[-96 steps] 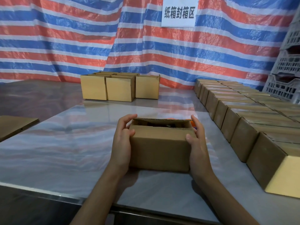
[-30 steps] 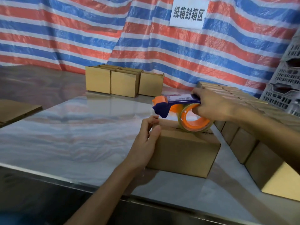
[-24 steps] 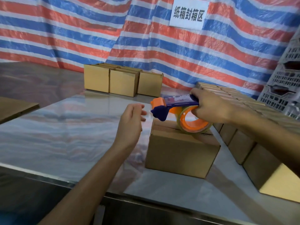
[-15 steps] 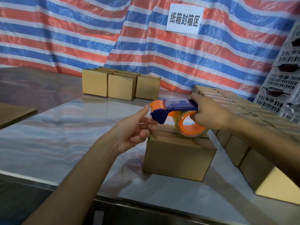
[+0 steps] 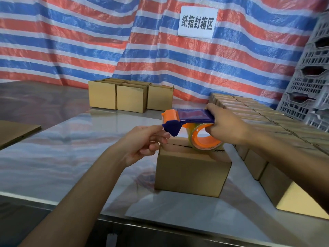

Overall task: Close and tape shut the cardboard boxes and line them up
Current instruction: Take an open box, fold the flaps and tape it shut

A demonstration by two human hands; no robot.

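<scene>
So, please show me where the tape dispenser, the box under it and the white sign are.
tape dispenser [image 5: 193,115]: head view, on its blue top plate.
box [image 5: 190,173]: head view, on its front face.
white sign [image 5: 196,22]: head view, on the middle of the printed sheet.

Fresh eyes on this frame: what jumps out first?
The orange and blue tape dispenser at centre, gripped by the right hand over a cardboard box, with the left hand at its blue tip. Behind, a red, white and blue striped tarp with a white sign; a long row of boxes runs along the right.
</scene>
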